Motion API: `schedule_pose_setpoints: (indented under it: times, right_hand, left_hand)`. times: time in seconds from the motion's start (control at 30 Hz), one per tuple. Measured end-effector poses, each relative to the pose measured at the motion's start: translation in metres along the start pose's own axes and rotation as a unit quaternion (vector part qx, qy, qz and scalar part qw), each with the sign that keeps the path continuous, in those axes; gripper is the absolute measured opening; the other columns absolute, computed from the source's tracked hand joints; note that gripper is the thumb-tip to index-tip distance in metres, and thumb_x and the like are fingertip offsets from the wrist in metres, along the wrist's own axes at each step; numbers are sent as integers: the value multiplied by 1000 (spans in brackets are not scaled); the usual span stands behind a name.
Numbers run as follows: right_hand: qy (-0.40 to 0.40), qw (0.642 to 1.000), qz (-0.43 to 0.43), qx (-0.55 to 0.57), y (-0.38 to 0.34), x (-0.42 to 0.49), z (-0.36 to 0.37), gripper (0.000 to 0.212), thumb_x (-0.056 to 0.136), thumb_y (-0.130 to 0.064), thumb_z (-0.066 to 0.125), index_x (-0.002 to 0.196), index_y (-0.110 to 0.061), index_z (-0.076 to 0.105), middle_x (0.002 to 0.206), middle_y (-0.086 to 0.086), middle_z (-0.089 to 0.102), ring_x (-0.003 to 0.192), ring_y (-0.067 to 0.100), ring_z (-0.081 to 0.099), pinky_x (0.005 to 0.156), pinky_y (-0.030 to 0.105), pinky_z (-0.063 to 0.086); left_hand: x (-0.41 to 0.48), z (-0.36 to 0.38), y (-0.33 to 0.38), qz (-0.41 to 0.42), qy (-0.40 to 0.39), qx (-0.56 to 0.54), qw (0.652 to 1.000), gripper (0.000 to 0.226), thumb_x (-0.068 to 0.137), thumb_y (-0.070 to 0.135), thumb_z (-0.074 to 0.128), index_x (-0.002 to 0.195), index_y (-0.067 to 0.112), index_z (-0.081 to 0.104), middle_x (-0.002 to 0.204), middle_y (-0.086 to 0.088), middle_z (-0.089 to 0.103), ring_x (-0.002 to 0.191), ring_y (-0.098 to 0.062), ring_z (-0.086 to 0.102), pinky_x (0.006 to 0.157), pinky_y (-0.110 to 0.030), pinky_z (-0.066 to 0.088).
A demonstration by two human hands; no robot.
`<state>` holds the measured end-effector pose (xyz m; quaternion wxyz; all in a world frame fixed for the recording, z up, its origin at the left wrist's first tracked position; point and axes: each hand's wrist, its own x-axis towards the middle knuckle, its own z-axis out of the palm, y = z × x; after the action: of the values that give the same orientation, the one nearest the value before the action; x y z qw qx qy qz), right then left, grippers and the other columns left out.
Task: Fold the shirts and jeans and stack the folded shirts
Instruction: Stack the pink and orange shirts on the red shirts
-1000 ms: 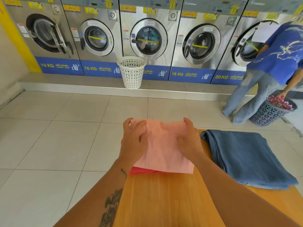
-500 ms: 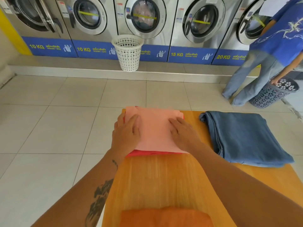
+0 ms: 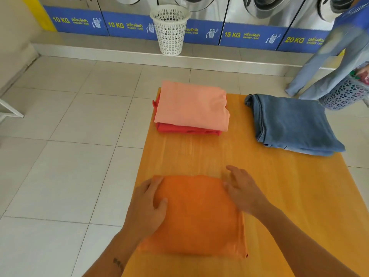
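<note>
A folded orange shirt [image 3: 199,216] lies at the near end of the wooden table [image 3: 279,196]. My left hand [image 3: 149,204] rests on the shirt's left edge, thumb on top of the cloth. My right hand [image 3: 243,190] touches its right upper corner with fingers spread. At the far left corner of the table a folded pink shirt [image 3: 191,104] lies on top of a folded red shirt [image 3: 185,129]. Folded blue jeans [image 3: 291,122] lie at the far right.
A white laundry basket [image 3: 169,29] stands on the step below a row of washing machines [image 3: 249,35]. Another person in light jeans [image 3: 329,62] bends over a grey basket [image 3: 343,94] at the right. White tiled floor [image 3: 69,156] surrounds the table.
Both hands left the pink shirt on the red one and came back to the orange shirt at the near end. The view tilted downward.
</note>
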<state>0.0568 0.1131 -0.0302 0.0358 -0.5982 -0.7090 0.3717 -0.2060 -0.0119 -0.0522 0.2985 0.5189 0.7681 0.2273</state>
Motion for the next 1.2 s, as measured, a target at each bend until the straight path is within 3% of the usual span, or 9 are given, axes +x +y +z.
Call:
schedule_pose_setpoints:
  times: [0.13, 0.23, 0.33, 0.47, 0.57, 0.67, 0.83, 1.03, 1.2]
  right_hand:
    - [-61, 996, 50, 50, 0, -20, 9, 69, 87, -30, 63, 149, -21, 34, 144, 5, 40, 124, 22, 45, 98, 33, 43]
    - [-107, 990, 76, 61, -4, -29, 12, 74, 74, -27, 71, 141, -22, 43, 136, 3, 51, 119, 24, 54, 98, 41, 49]
    - [-101, 991, 66, 59, -8, -33, 8, 57, 70, -22, 71, 125, -22, 56, 122, 1, 59, 103, 21, 60, 84, 39, 54]
    - [-72, 995, 21, 67, -17, -37, -5, 33, 72, -13, 68, 103, -24, 61, 100, -3, 64, 85, 14, 62, 70, 34, 55]
    - [-36, 996, -14, 84, -28, -32, -20, 30, 74, -8, 67, 98, -26, 61, 93, -6, 65, 82, 13, 63, 64, 25, 50]
    - [13, 996, -52, 73, -45, -11, -45, 32, 75, -7, 67, 101, -24, 59, 96, -6, 63, 86, 17, 60, 66, 23, 46]
    - [67, 990, -92, 87, -92, 40, -100, 45, 81, -7, 68, 119, -27, 54, 100, -16, 55, 84, 1, 54, 62, 10, 38]
    - [130, 977, -112, 125, -140, 131, -151, 44, 77, -7, 70, 116, -23, 57, 112, 1, 61, 97, 22, 61, 76, 34, 52]
    - [154, 987, -33, 30, -144, 192, -142, 63, 79, -2, 58, 136, -25, 42, 131, 9, 45, 97, 29, 53, 69, 33, 50]
  left_hand:
    - [1, 6, 19, -39, -36, -14, 998, 81, 84, 37, 65, 149, 43, 17, 151, 3, 24, 130, -21, 38, 104, -39, 42]
    - [8, 3, 29, -85, -72, -77, 991, 93, 81, 27, 72, 152, 38, 13, 149, -1, 24, 120, -21, 47, 98, -35, 47]
    - [11, 0, 37, -100, -102, -133, 981, 96, 77, 17, 78, 150, 40, 20, 145, 0, 40, 122, -24, 52, 98, -40, 50]
    - [4, -2, 42, -78, -69, -201, 974, 81, 79, 12, 75, 138, 51, 36, 137, 4, 48, 108, -14, 58, 88, -32, 54]
    - [5, -7, 47, -57, -25, -209, 976, 75, 82, 15, 73, 136, 53, 38, 140, 9, 43, 121, -18, 51, 100, -40, 50]
    - [26, -26, 62, -30, 37, -206, 977, 71, 83, 18, 74, 136, 49, 40, 140, 9, 45, 122, -19, 51, 101, -44, 49]
    - [97, -81, 103, 33, 74, -200, 976, 66, 85, 21, 72, 137, 47, 39, 138, 9, 45, 118, -21, 52, 97, -47, 51]
    - [205, -138, 142, 99, 92, -192, 972, 64, 86, 20, 71, 137, 42, 41, 132, 12, 44, 112, -17, 48, 93, -39, 46]
    - [276, -125, 123, 41, 16, -78, 996, 67, 91, 28, 62, 148, 32, 28, 148, -5, 35, 129, -30, 44, 100, -44, 42]
